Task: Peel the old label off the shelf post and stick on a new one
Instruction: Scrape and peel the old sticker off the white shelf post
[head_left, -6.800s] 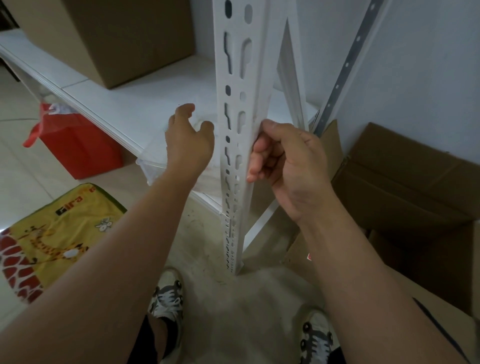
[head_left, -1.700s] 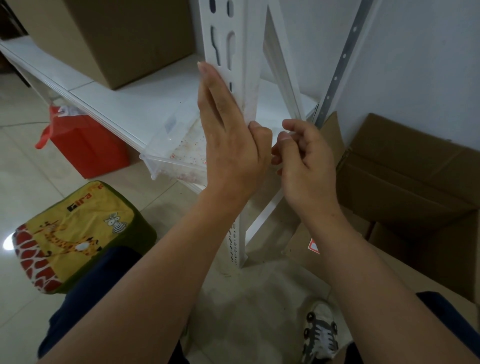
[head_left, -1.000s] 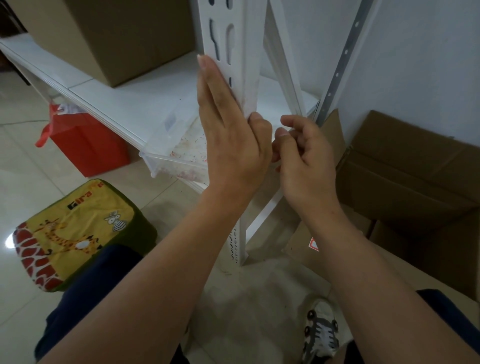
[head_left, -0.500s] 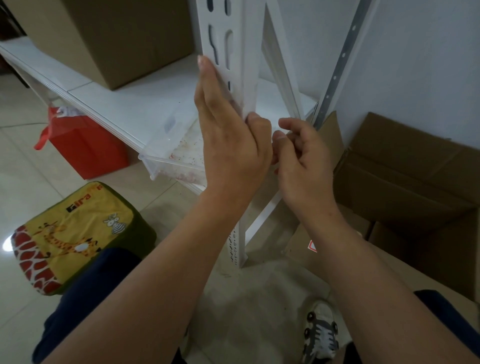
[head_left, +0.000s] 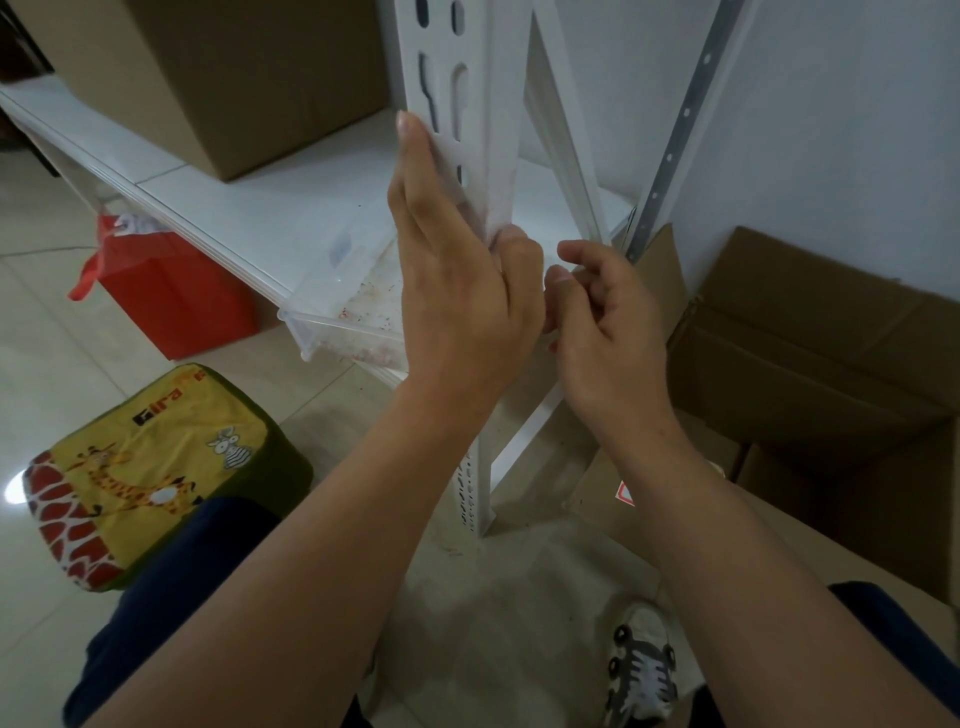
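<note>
Both hands meet at the shelf post (head_left: 483, 104): left hand (head_left: 457, 291) pressing flat, right hand (head_left: 602, 317) curled, apparently pinching something unseen.

White slotted shelf post (head_left: 470, 78), white shelf board (head_left: 270, 208), plain brown cardboard box (head_left: 249, 73) on it, red bag (head_left: 171, 291), yellow cushion (head_left: 140, 467) with giraffe print and red-and-white patches, green edging, grey-and-white shoe (head_left: 641, 670), beige floor tiles (head_left: 41, 364)
</note>
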